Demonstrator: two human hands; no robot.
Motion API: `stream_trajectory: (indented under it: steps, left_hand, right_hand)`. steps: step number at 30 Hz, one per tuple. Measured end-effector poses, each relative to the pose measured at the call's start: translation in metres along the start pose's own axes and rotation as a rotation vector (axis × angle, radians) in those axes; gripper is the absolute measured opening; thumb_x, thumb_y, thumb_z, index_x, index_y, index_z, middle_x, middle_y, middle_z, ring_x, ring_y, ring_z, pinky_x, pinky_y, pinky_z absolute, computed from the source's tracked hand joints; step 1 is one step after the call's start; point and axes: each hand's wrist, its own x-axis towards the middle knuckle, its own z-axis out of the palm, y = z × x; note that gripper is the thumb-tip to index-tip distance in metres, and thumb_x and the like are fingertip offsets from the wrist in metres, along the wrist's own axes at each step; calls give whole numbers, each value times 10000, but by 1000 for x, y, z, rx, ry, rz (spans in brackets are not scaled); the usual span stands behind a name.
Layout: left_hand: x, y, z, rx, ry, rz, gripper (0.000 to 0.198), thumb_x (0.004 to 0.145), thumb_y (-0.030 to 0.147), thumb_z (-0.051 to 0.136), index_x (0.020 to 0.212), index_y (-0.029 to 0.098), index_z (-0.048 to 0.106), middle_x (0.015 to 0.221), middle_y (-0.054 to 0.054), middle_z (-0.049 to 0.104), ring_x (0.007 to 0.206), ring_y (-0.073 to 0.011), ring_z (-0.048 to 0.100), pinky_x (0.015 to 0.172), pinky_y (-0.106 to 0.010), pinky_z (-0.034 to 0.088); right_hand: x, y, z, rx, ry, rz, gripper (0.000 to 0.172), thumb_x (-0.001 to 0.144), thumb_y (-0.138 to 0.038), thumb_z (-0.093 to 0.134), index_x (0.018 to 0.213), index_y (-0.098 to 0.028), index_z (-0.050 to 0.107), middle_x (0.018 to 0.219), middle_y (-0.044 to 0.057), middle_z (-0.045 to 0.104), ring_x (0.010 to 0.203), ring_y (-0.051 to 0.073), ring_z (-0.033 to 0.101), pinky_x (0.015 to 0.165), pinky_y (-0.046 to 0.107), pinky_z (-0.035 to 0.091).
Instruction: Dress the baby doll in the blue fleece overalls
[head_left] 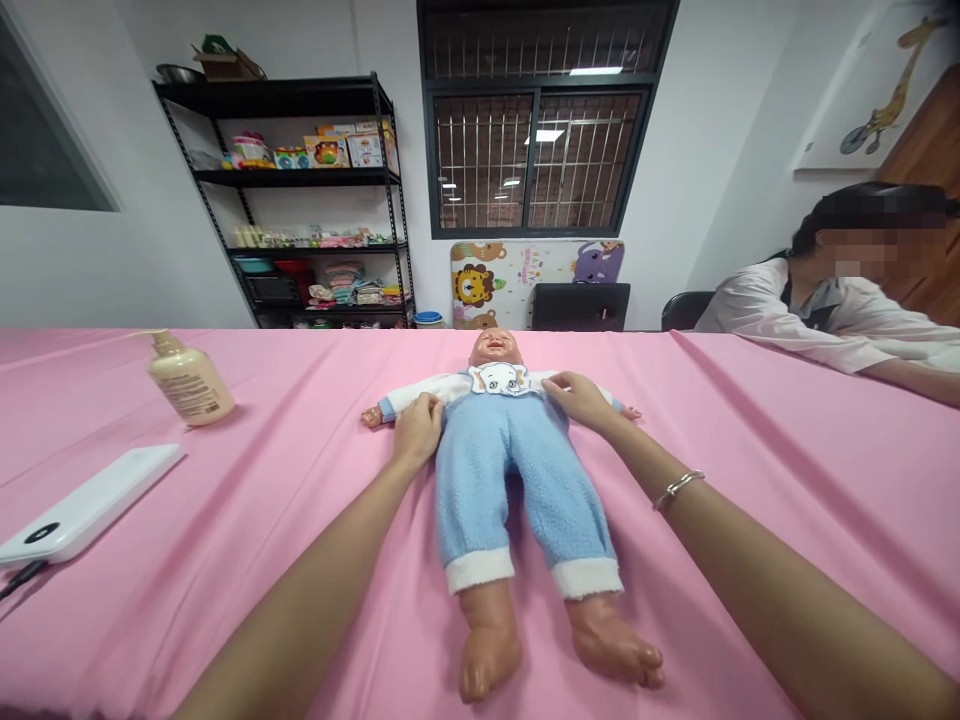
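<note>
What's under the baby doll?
A pink cloth lies under the doll and spreads out on every side. The doll's body covers the patch right beneath it, and the cloth hides the tabletop itself.

Doll (517,470) lies face-up on the pink cloth (750,420) — feet toward the camera. Left hand (417,428) touches its side, fingers bent; right hand (581,400) rests flat on its shoulder. Pump bottle (189,385) stands well apart, left.

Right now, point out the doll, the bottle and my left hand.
doll (517,470): head view, on its blue trousers.
bottle (192,386): head view, on its label.
left hand (418,428): head view, on the back of the hand.
</note>
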Motion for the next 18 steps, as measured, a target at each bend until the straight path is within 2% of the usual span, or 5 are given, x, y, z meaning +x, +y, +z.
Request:
stream_trajectory:
  steps: [3, 7, 9, 12, 18]
  left_hand:
    - [-1, 1, 0, 15, 2, 24, 196, 949, 256, 391, 941, 170, 567, 1006, -63, 661, 933, -203, 597, 820, -314, 427]
    - [18, 14, -4, 232, 29, 190, 213, 942, 230, 411, 1019, 152, 593, 1085, -93, 621, 1066, -225, 543, 959, -333, 408]
    - [38, 24, -6, 373, -50, 258, 251, 931, 231, 448, 1130, 146, 575, 1171, -104, 589, 1150, -240, 508, 1010, -335, 389]
    - [70, 37, -4, 458, -186, 220, 318, 942, 259, 427, 1213, 134, 538, 1210, -125, 586, 1125, -247, 560, 936, -329, 452]
    - [105, 39, 12, 503, -370, 222, 201, 819, 167, 554, 985, 162, 667, 1024, -140, 677, 1010, -266, 640, 842, -308, 482]
  right_hand:
    - [16, 22, 6, -5, -97, -50, 323, 952, -318, 450, 962, -70, 658, 983, 73, 672, 906, 156, 605, 775, 221, 417]
    - [26, 23, 10, -85, -37, -73, 247, 912, -177, 467, 1029, -83, 663, 1038, 81, 666, 974, 173, 600, 838, 232, 414]
    - [37, 19, 12, -135, -15, -101, 299, 888, -114, 456, 1115, -106, 651, 1163, 87, 631, 1108, 190, 558, 933, 245, 388]
    - [59, 11, 18, -195, -80, -144, 379, 924, -163, 414, 1261, -148, 586, 1296, 71, 567, 1193, 178, 524, 968, 228, 381]
    - [91, 3, 30, -375, -233, -133, 333, 875, -192, 449, 1107, -158, 686, 1151, 107, 646, 1057, 249, 602, 803, 266, 416]
